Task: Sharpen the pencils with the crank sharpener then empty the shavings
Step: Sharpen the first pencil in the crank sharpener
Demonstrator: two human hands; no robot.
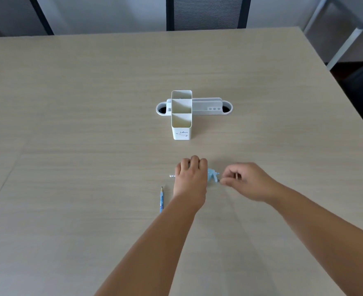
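Left hand (190, 178) clamped over sharpener (211, 175), body hidden. Right hand (245, 180) pinches crank handle (217, 180) at sharpener's right end. Pencil end (172, 176) protrudes left; axis left-right. Crank nearer right hand.

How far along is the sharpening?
Done: one pencil lies beside the left hand with a pointed tip. In hand: left hand covers the sharpener, right hand pinches its crank. Left: emptying shavings; the holder stands empty.

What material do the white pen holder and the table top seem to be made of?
The white pen holder: probably plastic, with thin smooth walls, rounded corners and a matte finish. The table top: pale wood-grain surface, likely laminate, since the grain looks very even and flat.
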